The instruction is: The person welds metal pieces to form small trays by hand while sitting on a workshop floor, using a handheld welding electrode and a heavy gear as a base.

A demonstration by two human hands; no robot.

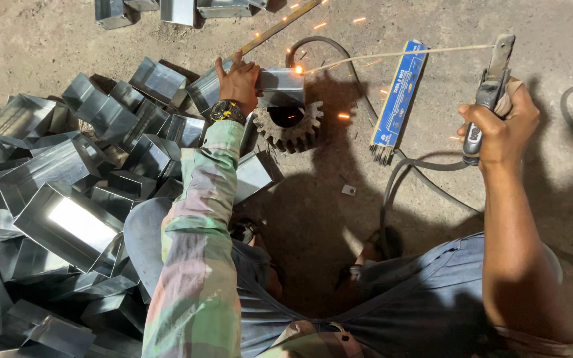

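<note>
The dusty grey concrete floor point(552, 40) is rough and bare where the person squats. A big heap of shiny folded sheet-metal boxes point(67, 199) lies to the left, all smooth sides and sharp edges. The left hand point(239, 83) is closed over one small grey metal box point(280, 86), pressing it flat on top of a rusty round toothed gear wheel point(291, 126) that rests on the floor. The right hand point(499, 126) grips tight around a black welding rod holder point(489, 99). Its long thin welding rod point(399, 54) reaches across to the box's corner, where bright orange sparks point(298, 68) jump. So the welding of the box's seam looks to be going on now; next the rod tip likely needs to stay steady on the seam. A flat blue packet of welding rods point(399, 93) lies close by.
</note>
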